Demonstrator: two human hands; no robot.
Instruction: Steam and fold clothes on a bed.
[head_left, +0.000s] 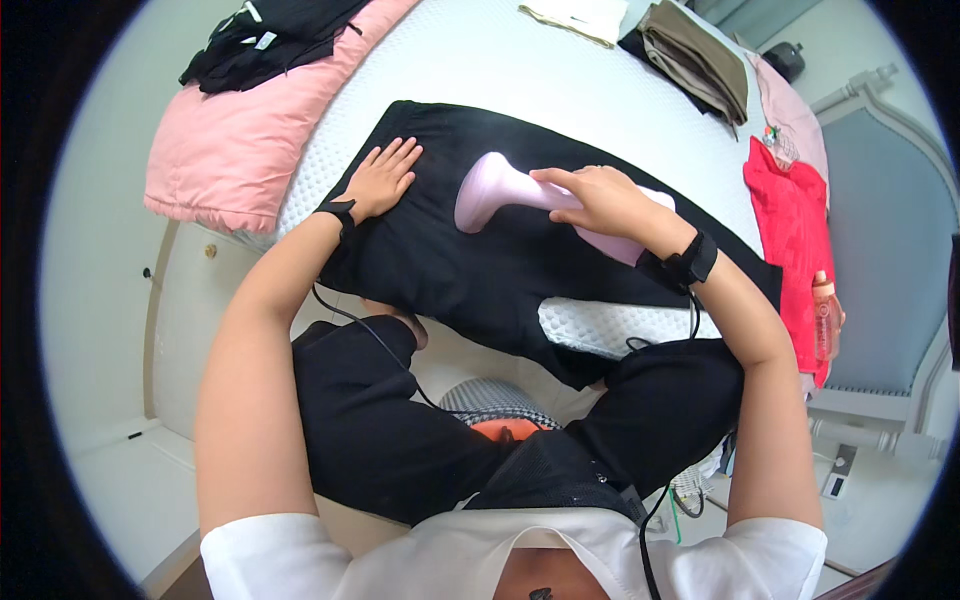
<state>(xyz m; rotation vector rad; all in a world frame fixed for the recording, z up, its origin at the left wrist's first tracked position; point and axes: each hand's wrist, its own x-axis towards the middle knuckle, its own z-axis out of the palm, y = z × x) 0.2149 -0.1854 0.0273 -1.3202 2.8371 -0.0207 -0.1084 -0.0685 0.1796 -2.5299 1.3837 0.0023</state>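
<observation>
Black trousers (465, 255) lie spread over the near edge of the bed, one part hanging over it. My left hand (381, 180) rests flat on the cloth near its left end, fingers apart and holding nothing. In my right hand (606, 201) is a pale pink handheld garment steamer (491, 191), gripped by its handle. Its wide head points left and is at or just above the middle of the trousers; whether it touches them I cannot tell. The steamer's rear part lies partly behind my right hand and wrist.
A pink quilt (232, 150) with black clothing (277, 45) on it lies left. Folded trousers (694, 60) and a white garment (577, 19) are at the back. Right are a red cloth (787, 202), a bottle (826, 319) and the headboard (877, 262). A black cable (375, 334) crosses my lap.
</observation>
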